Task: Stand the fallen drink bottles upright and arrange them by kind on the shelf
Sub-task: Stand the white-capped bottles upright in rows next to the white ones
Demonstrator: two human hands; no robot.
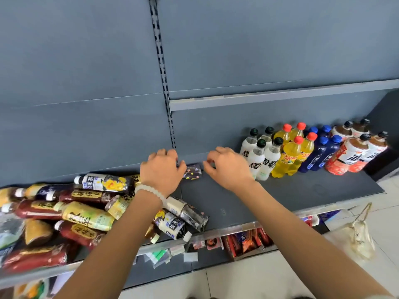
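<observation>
Forearms reach in from the bottom edge toward the grey shelf, the left one wearing a pale bead bracelet at the wrist. Below the shelf's front rail, a lower level holds red snack packets, and a clear plastic bag lies on the tiled floor at the right.

On the left part of the shelf lies a heap of fallen bottles: dark red ones, yellow-green tea ones, and white-and-purple ones, all on their sides and crossing one another. Nearest the front rail a white-and-purple bottle lies beside a clear dark bottle, both tipped over under the left forearm.

Farther back, the left hand hangs palm down with fingers curled loosely; whether it touches anything I cannot tell. Between the two hands a small dark purple bottle lies on its side on the shelf. The right hand hovers just right of it, thumb and fingers bent close together, and no grip on the bottle shows.

At the far right the sorted bottles stand upright in groups against the back wall: white bottles with black caps, yellow bottles with red caps, blue bottles, then red-and-white bottles with dark caps.
</observation>
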